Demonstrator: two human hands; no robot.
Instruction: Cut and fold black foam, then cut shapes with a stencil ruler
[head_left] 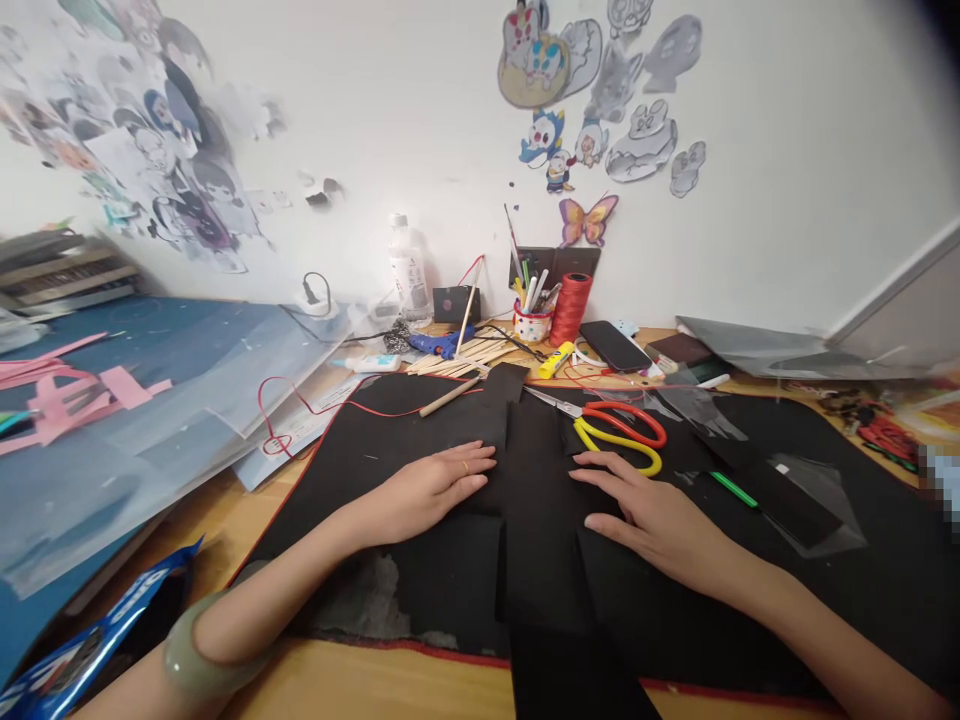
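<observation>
A long black strip (544,510), which looks like paper or card, runs from the front table edge up the middle of a black mat (757,630). My left hand (431,485) lies flat on black sheet material just left of the strip, fingers stretched out and a ring on one of them. To the right, my right hand (637,505) rests with its fingers apart near the strip's right edge. Neither hand holds anything. Scissors (619,430) with one red and one yellow handle lie just beyond my right fingertips, blades pointing left.
Behind the mat are a blue glue gun (442,343), wooden sticks (487,352), a pen cup (532,322), a red ribbon roll (571,308) and a phone (615,345). Clear film (817,505) lies right; pink strips (67,400) and a blue wrapper (97,640) lie left.
</observation>
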